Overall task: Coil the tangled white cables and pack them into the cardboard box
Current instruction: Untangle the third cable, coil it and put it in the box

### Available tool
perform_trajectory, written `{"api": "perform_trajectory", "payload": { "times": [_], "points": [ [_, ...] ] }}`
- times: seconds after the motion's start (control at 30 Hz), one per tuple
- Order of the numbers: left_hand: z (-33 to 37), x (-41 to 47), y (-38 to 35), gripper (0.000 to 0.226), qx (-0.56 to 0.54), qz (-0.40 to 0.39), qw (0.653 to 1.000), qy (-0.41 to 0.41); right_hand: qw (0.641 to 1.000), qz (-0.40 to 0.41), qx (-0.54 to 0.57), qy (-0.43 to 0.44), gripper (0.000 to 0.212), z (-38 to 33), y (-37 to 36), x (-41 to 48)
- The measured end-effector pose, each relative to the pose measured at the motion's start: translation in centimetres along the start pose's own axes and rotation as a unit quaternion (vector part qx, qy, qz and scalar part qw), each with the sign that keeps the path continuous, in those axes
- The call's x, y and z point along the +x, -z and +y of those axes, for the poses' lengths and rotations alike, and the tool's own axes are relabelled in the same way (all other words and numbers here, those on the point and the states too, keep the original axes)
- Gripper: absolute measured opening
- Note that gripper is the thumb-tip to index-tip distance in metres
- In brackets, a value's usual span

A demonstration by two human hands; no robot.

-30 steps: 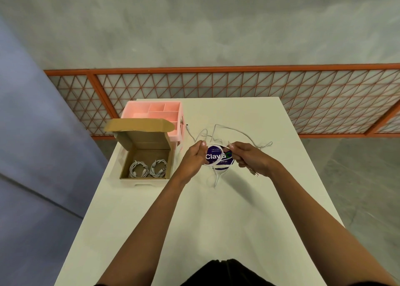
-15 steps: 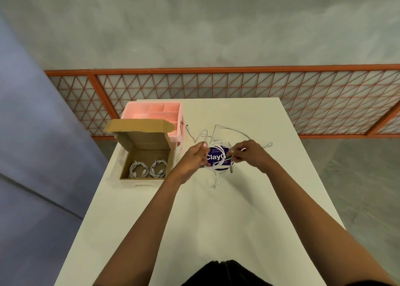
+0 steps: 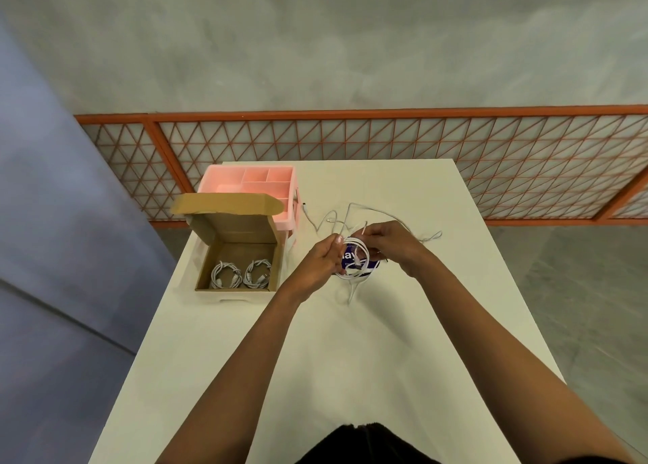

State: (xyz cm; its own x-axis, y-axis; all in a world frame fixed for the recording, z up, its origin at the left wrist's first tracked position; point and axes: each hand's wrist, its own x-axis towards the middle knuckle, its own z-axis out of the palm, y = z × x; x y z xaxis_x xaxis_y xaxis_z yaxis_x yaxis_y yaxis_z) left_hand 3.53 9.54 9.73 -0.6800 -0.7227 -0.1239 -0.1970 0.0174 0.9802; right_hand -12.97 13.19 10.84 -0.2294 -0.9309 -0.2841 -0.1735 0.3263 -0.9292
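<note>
While the left hand (image 3: 321, 262) pinches the left edge of the partly wound white cable coil (image 3: 364, 253) and the right hand (image 3: 394, 244) pinches a free strand at its far edge, lay each new turn directly onto the loops already formed, matching their diameter. The coil sits over a purple printed disc (image 3: 349, 255) on the white table (image 3: 315, 358), right of the open cardboard box (image 3: 242, 230), where two finished coils (image 3: 222, 275) lie side by side. Do not relax the left-hand pinch, or the loops may spring apart. Free the tail (image 3: 350, 293) trailing toward the near side from the loose cables (image 3: 371, 210) beyond before winding; a snag would likely distort the coil.
</note>
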Motion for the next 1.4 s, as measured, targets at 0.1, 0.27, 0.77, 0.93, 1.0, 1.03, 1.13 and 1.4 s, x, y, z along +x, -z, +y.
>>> {"api": "perform_trajectory", "payload": {
  "times": [0.1,0.27,0.77,0.93,1.0,1.03,1.13,1.4],
  "points": [
    [-0.3,0.1,0.1,0.031,0.007,0.021,1.0,-0.001,0.999,-0.036,-0.004,-0.012,0.027,0.1,-0.2,-0.1],
    [-0.6,0.3,0.4,0.031,0.009,0.038,0.999,0.004,0.994,-0.097,-0.047,-0.023,0.042,-0.3,-0.3,-0.6],
    [-1.1,1.2,0.5,0.035,0.004,0.131,0.991,0.015,0.977,0.049,-0.193,-0.069,0.023,-2.0,-1.1,-1.0],
    [-1.3,1.2,0.5,0.036,0.003,0.131,0.991,0.027,0.98,0.026,-0.177,-0.09,0.025,-2.4,-1.1,-1.1],
    [-1.3,1.1,0.4,0.036,0.002,0.116,0.993,0.029,0.978,0.014,-0.187,-0.089,0.022,-2.7,-1.2,-1.1],
    [-1.2,1.0,0.4,0.036,0.001,0.109,0.994,0.03,0.978,0.008,-0.19,-0.086,0.021,-2.9,-1.3,-1.0],
    [-0.9,0.8,0.1,0.036,0.004,0.091,0.996,0.022,0.975,-0.007,-0.209,-0.075,0.022,-3.2,-1.8,-1.0],
    [-0.9,1.0,0.8,0.039,0.054,0.112,0.992,0.013,0.954,-0.042,-0.295,0.024,0.047,-3.1,-2.3,-1.9]
  ]
}}
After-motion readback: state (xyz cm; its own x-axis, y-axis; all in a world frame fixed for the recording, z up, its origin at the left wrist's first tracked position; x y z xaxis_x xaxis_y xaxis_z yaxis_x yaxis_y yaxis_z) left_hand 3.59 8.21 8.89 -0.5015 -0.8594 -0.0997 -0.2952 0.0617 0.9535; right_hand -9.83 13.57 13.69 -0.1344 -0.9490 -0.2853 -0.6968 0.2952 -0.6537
